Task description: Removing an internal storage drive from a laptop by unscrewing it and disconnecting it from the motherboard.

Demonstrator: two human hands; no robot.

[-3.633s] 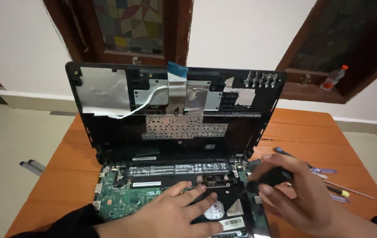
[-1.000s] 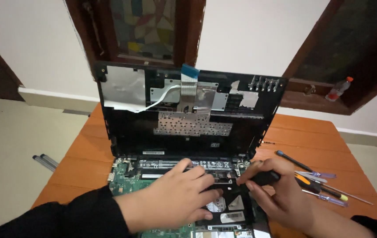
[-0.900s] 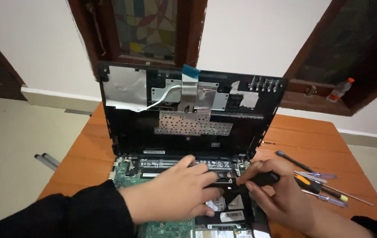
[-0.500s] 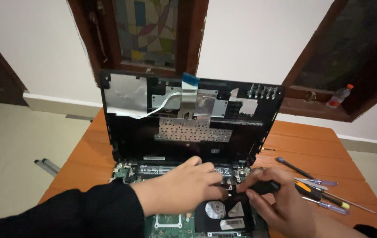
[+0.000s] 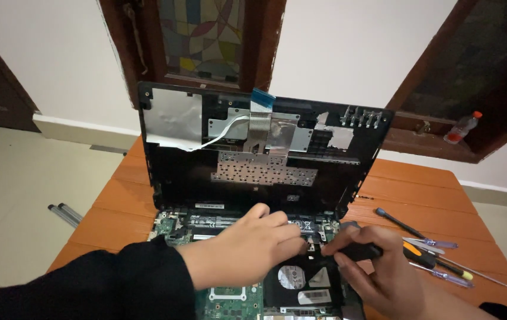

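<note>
On the floor off the left edge of the orange wooden table [image 5: 117, 195] lie 2 thin grey rods [image 5: 64, 214], side by side. On the table sits an opened laptop [image 5: 253, 237], its lower half stripped so the green circuit board [image 5: 224, 296] shows along the near edge. The upper shell [image 5: 259, 148] stands upright behind it, inner face toward the person, with silver foil patches, a perforated metal plate and a flat ribbon cable with a blue end at the top.

The left hand [image 5: 247, 252], in a black sleeve, reaches across the board from the near-left and rests palm down over the middle of the base, fingers curled and bunched at a small spot just behind the hard drive [image 5: 301, 278]. Whether those fingers pinch anything I cannot tell; their tips are hidden.

The drive lies flat in its bay at the near middle, its round silver label showing, just in front of both sets of fingertips.

The right hand [image 5: 378, 272] comes in from the near-right, closed around the black handle of a screwdriver [image 5: 354, 252] whose tip points left toward the left hand's fingertips, nearly touching them.

Farther right, near the right edge, several loose screwdrivers [image 5: 437, 258] lie together at a slant. A plastic bottle with a red cap [image 5: 462, 127] stands on the window sill beyond.
</note>
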